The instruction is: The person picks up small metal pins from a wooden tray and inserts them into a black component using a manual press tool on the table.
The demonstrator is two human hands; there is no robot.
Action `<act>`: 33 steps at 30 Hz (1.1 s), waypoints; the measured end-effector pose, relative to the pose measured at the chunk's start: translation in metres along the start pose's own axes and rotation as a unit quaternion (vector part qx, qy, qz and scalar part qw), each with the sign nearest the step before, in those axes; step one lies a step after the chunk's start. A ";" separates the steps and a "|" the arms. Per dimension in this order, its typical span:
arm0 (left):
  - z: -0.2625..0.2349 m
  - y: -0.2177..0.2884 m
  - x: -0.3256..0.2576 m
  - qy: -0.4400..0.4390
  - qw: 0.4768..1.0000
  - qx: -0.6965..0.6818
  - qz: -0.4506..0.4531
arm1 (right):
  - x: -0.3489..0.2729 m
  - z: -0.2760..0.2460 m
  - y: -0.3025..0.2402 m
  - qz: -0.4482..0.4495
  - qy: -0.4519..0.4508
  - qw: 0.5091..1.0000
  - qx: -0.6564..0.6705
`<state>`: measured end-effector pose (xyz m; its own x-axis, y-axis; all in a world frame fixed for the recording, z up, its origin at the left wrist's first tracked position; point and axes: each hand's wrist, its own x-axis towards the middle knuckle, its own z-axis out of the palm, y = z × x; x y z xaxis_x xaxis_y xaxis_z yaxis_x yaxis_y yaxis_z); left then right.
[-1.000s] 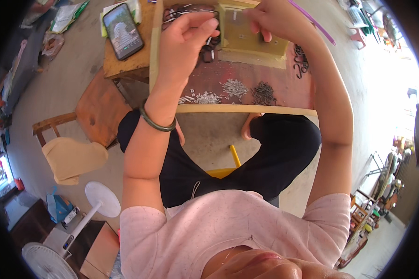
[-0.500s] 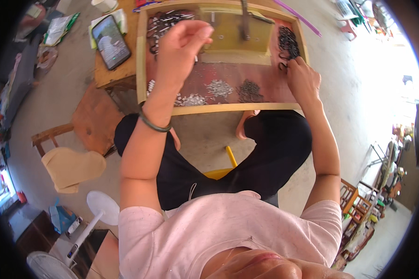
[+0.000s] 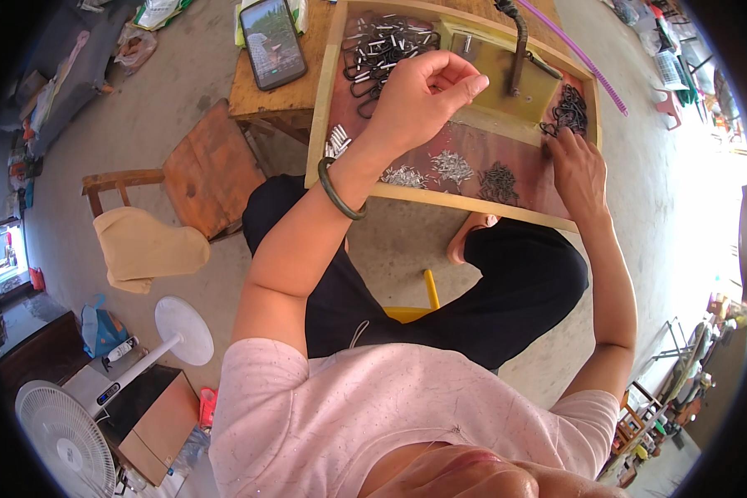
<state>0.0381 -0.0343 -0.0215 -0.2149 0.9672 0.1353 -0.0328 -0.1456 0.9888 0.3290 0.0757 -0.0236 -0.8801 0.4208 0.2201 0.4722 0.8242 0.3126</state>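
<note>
My left hand [image 3: 423,101] is raised over the near left part of a yellowish plate [image 3: 502,104] in a wooden-rimmed tray [image 3: 465,202]. Its thumb and forefinger are pinched together; whatever they may hold is too small to make out. At the tray's right side my right hand [image 3: 579,173] has its fingertips closed on a black loop [image 3: 549,129] at the edge of a pile of black loops [image 3: 570,108]. A dark metal lever [image 3: 519,54] stands over the plate. Black loops with silver tubes [image 3: 388,50] lie heaped at the far left, partly behind my left hand.
Along the tray's near side lie silver bits [image 3: 451,168], dark bits [image 3: 498,183] and larger silver tubes [image 3: 338,141]. A phone [image 3: 271,46] rests on the wooden table [image 3: 249,100] to the left. A wooden chair [image 3: 212,170] and a white fan [image 3: 66,440] stand at my left.
The whole view has shifted and tilted, so the tray appears farther right. My left hand has moved slightly right and nearer over the plate. My right hand stays at the black loops.
</note>
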 end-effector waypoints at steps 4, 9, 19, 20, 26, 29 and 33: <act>0.001 0.004 -0.001 -0.002 1.000 0.020 -0.011 | -0.002 0.000 -0.001 -0.015 0.001 1.000 0.001; 0.000 0.002 -0.001 -0.010 0.999 0.031 0.001 | -0.009 0.011 0.002 0.036 0.001 0.999 0.010; 0.003 0.003 0.000 -0.033 0.998 0.051 -0.034 | 0.017 -0.031 -0.016 0.139 0.027 0.960 0.243; -0.001 0.005 -0.001 -0.081 0.994 0.011 -0.075 | 0.033 -0.038 -0.028 0.107 0.098 0.958 0.247; -0.014 0.010 0.013 -0.182 0.968 -0.081 -0.152 | 0.096 -0.054 -0.052 -0.045 0.261 0.949 0.169; -0.022 0.008 0.020 -0.167 0.969 -0.094 -0.154 | 0.109 -0.047 -0.053 -0.073 0.300 0.940 0.142; -0.026 0.005 0.023 -0.156 0.963 -0.135 -0.171 | 0.114 -0.034 -0.057 -0.063 0.318 0.937 0.132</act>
<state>0.0074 -0.0180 -0.0147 0.1556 0.9776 -0.1415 -0.3113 0.1844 0.9323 0.2039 0.0637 0.0153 -0.6807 0.0717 0.7290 0.2632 0.9527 0.1520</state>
